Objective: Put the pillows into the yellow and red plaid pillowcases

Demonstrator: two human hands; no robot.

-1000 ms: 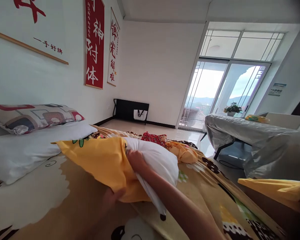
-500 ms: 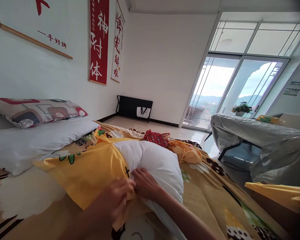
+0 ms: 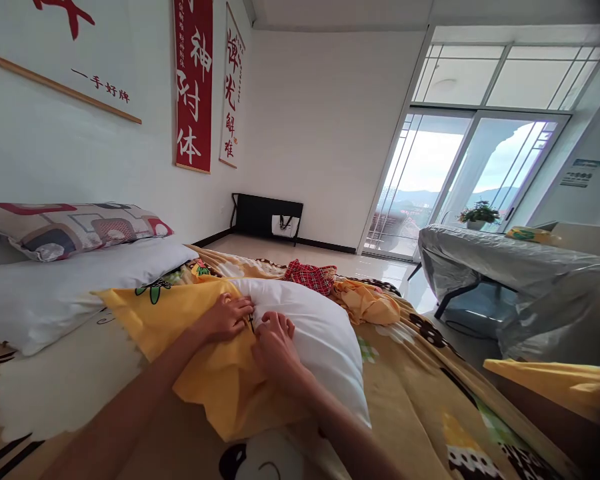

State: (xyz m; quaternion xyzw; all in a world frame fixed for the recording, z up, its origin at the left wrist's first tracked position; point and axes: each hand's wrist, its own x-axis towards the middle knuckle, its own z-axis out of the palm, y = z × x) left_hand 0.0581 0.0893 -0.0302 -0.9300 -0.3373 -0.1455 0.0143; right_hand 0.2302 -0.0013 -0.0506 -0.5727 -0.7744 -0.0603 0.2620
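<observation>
- White pillow [image 3: 325, 333]: on patterned blanket [image 3: 400, 380], seemingly partly in yellow cover [image 3: 220, 380].
- L hand [image 3: 226, 316]: fingers bent on cover's edge; R hand [image 3: 275, 343]: fingers curled beside it; can't tell if either grips cloth.
- Prob. best: hold edge taut w/ both, ease pillow in evenly.

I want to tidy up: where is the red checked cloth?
Near the middle of the head view, the red checked cloth lies just beyond the white pillow, left of the orange cloth.
</observation>
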